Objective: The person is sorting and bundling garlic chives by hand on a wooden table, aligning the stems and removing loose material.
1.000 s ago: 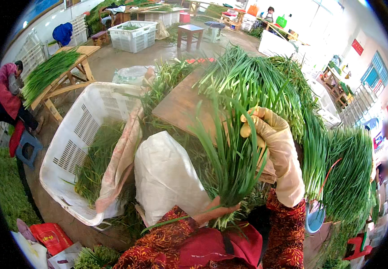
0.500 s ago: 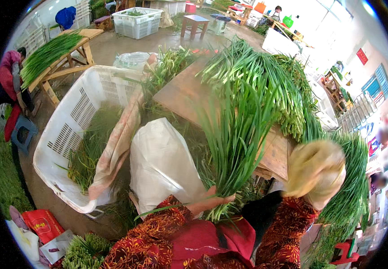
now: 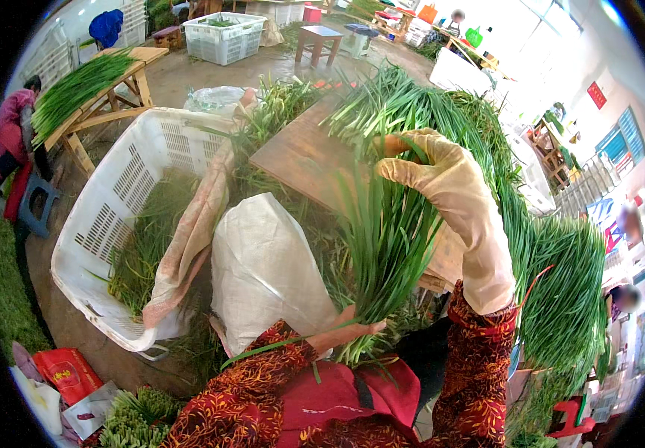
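Note:
My left hand (image 3: pixel 348 331) is bare and wrapped round the pale stem ends of a bunch of green chives (image 3: pixel 386 246), whose leaves fan upward and away from me. At the upper part of these leaves is my right hand (image 3: pixel 442 175), in a yellowish rubber glove. Its thumb and fingers curve with a gap between them, beside the leaf tips. Behind the bunch, a large heap of chives (image 3: pixel 442 123) lies on a wooden board (image 3: pixel 300 160). A white woven sack (image 3: pixel 262 261) bulges just left of the bunch.
Left of the sack stands a white plastic crate (image 3: pixel 87 254) with loose leaves and a cloth over its side. More chives (image 3: pixel 565 291) hang at the right. A person (image 3: pixel 13 134) is by a wooden bench (image 3: pixel 143 86) at the far left, near a blue stool (image 3: pixel 37 209).
My right hand has moved up and left from the right side to the leaf tips. The left hand keeps its hold on the chives.

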Motion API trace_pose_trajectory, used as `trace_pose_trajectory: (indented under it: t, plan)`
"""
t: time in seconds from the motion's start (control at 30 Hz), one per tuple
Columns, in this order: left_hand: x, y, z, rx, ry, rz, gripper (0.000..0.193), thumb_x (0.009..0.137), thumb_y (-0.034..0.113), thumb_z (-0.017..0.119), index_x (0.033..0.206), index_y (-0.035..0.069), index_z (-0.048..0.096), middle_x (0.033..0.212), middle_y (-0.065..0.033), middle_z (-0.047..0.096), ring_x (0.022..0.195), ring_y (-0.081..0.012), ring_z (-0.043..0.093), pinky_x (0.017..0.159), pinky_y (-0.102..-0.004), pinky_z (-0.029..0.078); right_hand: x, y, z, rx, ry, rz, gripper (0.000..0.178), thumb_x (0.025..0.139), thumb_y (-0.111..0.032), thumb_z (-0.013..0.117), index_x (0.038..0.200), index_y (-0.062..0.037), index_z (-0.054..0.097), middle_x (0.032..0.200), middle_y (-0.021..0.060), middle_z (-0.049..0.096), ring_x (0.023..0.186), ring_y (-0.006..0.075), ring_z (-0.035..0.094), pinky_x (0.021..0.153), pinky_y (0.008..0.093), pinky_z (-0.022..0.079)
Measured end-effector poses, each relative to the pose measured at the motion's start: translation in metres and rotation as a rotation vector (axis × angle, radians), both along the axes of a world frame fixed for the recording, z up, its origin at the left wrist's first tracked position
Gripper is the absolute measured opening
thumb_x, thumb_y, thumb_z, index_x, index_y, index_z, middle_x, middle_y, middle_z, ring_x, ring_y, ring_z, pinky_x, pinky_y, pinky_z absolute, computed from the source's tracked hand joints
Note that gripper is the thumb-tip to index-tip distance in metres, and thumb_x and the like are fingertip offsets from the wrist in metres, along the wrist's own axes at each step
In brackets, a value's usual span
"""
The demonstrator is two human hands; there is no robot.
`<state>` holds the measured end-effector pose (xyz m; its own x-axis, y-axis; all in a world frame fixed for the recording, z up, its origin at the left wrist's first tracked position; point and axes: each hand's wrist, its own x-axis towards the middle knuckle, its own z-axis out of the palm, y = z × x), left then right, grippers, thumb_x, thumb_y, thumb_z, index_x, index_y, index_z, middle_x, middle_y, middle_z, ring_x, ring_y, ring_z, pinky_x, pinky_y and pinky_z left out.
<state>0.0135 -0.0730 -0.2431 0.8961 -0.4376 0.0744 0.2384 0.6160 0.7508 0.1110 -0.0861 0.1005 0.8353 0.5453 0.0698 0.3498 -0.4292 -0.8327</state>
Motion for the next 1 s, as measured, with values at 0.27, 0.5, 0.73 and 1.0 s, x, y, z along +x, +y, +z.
trace_pose_trajectory:
  t: [0.27, 0.5, 0.73, 1.0]
  plan:
    - [0.000, -0.012, 0.004, -0.015, 0.045, 0.127, 0.027, 0.072, 0.018, 0.062, 0.092, 0.003, 0.052, 0.076, 0.0009, 0.052, 0.070, -0.0085, 0.046, 0.062, -0.0246, 0.040, -0.003, 0.001, -0.007, 0.226, 0.150, -0.035, 0.022, 0.073, -0.016, 0.066, 0.089, -0.0024, 0.060, 0.070, -0.0011, 0.057, 0.057, 0.0048, 0.047, 0.052, 0.0191, 0.037]
    - [-0.009, 0.002, 0.033, 0.278, 0.007, 0.146, 0.042, 0.074, 0.024, 0.063, 0.107, 0.003, 0.049, 0.097, -0.0046, 0.054, 0.088, -0.0120, 0.048, 0.078, -0.0264, 0.039, -0.006, 0.000, -0.016, 0.300, 0.140, -0.043, 0.015, 0.074, -0.018, 0.064, 0.082, -0.0056, 0.060, 0.063, -0.0018, 0.056, 0.047, 0.0047, 0.041, 0.047, 0.0178, 0.031]
    - [0.013, 0.030, 0.023, 0.198, -0.088, -0.116, 0.081, 0.078, 0.043, 0.053, 0.132, 0.006, 0.006, 0.134, -0.0129, 0.019, 0.120, -0.0235, 0.024, 0.101, -0.0422, 0.014, -0.005, -0.066, 0.003, 0.895, -0.213, -0.014, 0.020, 0.076, -0.030, 0.060, 0.083, -0.0115, 0.057, 0.069, -0.0024, 0.051, 0.056, 0.0047, 0.042, 0.058, 0.0206, 0.035]
    - [0.046, 0.108, 0.220, 0.899, -0.551, 0.820, 0.052, 0.068, 0.020, 0.068, 0.111, 0.003, 0.045, 0.092, -0.0085, 0.058, 0.087, -0.0192, 0.055, 0.078, -0.0301, 0.044, -0.044, -0.151, -0.111, 0.273, 0.129, -0.220, 0.022, 0.079, -0.028, 0.057, 0.089, -0.0094, 0.059, 0.080, 0.0000, 0.056, 0.074, 0.0080, 0.049, 0.069, 0.0198, 0.038]
